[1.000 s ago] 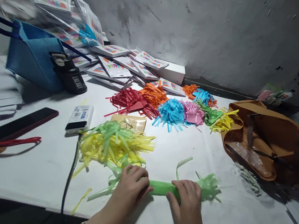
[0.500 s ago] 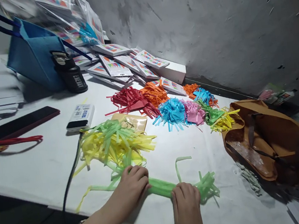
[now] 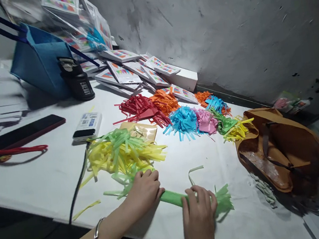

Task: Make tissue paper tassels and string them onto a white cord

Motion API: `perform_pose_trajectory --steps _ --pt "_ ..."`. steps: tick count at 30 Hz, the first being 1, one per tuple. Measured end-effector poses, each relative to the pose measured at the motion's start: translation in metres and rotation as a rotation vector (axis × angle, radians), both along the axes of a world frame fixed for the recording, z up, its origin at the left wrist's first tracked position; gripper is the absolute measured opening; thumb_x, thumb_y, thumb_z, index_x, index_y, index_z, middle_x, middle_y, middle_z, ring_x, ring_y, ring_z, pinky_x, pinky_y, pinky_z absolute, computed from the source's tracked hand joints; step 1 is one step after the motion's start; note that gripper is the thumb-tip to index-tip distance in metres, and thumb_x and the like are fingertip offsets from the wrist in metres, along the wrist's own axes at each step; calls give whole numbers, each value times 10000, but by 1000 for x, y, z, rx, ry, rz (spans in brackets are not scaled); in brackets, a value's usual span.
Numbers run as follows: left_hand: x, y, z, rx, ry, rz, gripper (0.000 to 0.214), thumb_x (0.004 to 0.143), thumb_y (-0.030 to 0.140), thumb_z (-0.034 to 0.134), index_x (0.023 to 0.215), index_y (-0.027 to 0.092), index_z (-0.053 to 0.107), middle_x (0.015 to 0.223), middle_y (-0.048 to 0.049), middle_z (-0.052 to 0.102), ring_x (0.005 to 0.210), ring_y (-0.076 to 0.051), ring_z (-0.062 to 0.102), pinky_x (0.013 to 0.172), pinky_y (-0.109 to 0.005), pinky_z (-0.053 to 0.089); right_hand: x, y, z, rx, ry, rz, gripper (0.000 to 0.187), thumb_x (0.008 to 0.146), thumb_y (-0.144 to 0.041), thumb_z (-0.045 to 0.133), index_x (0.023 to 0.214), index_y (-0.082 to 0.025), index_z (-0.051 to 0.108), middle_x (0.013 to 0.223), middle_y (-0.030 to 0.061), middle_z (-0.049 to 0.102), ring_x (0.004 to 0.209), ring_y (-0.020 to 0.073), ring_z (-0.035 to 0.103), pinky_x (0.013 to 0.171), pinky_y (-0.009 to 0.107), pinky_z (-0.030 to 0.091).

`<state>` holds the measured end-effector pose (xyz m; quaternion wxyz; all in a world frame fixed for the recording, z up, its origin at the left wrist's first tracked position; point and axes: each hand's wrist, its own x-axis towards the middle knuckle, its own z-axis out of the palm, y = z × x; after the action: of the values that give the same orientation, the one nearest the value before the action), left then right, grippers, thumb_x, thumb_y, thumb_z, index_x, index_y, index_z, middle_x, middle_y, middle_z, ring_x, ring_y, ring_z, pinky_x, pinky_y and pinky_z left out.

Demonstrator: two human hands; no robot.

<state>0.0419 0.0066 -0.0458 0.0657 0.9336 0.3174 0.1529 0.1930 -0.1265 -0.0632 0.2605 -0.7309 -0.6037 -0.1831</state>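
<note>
The desk (image 3: pixel 195 152) has a white top. At its left lie a phone (image 3: pixel 23 132), a red cord (image 3: pixel 15 151) and a white gadget (image 3: pixel 90 122), with a bottle (image 3: pixel 78 85) and a blue bag (image 3: pixel 42 68) behind. Packets (image 3: pixel 125 76) lie heaped near the back. Red, orange, blue, pink, green and yellow tassels (image 3: pixel 184 119) sit before them; nearer lie yellow strips (image 3: pixel 103 157) and a green roll (image 3: pixel 172 198).

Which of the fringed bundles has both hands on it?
The long green rolled bundle, frontmost: left hand and right hand are both on it. The other bundles lie farther back.
</note>
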Motion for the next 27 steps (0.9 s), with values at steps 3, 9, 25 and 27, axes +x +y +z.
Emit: perform_pose_trajectory --steps 3,9,25,27 --pt "0 -1 3 -4 -4 12 282 908 169 658 625 173 666 792 -69 641 785 -278 576 704 -404 360 -8 1 4 -30 25 264 183 965 -105 471 1023 -222 600 909 47 636 878 236 582 956 460 362" --pt "-7 -11 -3 33 -173 -114 194 792 186 805 919 231 666 1127 -43 689 1076 -304 578 1043 -561 284 -13 6 -4 -7 106 248 226 947 -48 445 826 -220 530 785 -2 584 754 191 552 913 440 356" --pt "-12 -14 -18 -39 -370 -234 199 880 58 624 768 221 602 840 35 674 837 -191 574 1010 -430 290 2 -3 -14 -1 131 364 228 979 -75 427 905 -214 593 783 11 574 768 191 526 926 424 412" --pt "-15 -14 -16 -76 -372 -210 204 889 76 636 751 224 614 837 36 671 839 -190 574 990 -422 295 12 -14 -17 -8 127 333 205 982 -82 448 921 -223 584 818 8 595 814 191 553 1034 463 362"
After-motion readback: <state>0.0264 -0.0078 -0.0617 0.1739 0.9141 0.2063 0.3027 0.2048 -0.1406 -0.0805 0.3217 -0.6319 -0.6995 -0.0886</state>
